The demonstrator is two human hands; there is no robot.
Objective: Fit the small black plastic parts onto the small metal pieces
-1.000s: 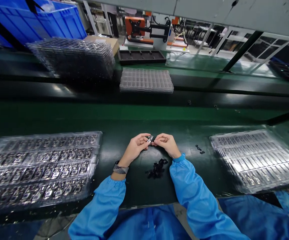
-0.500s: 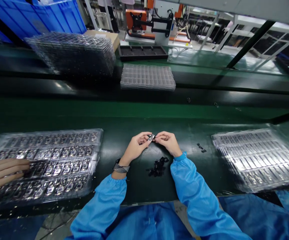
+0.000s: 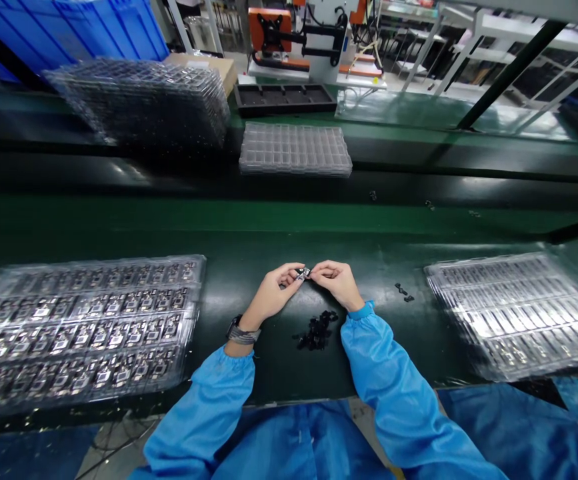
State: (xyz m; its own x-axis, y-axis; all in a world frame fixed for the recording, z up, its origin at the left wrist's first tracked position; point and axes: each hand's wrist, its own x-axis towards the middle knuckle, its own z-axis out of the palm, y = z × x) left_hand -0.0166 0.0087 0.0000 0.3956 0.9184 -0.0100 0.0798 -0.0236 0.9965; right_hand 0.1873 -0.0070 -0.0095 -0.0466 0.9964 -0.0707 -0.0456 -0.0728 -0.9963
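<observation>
Factory assembly line: long green conveyor belt (image 3: 319,220) across mid-frame, clear trays of small parts (image 3: 83,327) at lower left, stacked empty trays (image 3: 143,100) and blue crate (image 3: 69,27) at upper left, orange machine (image 3: 279,33) at top centre.

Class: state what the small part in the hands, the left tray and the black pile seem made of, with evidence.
The small part: likely metal, bright silvery glints. The left tray: clear thin plastic, glossy, parts show through. The black pile: probably matte plastic or rubber; too small to tell.
</observation>
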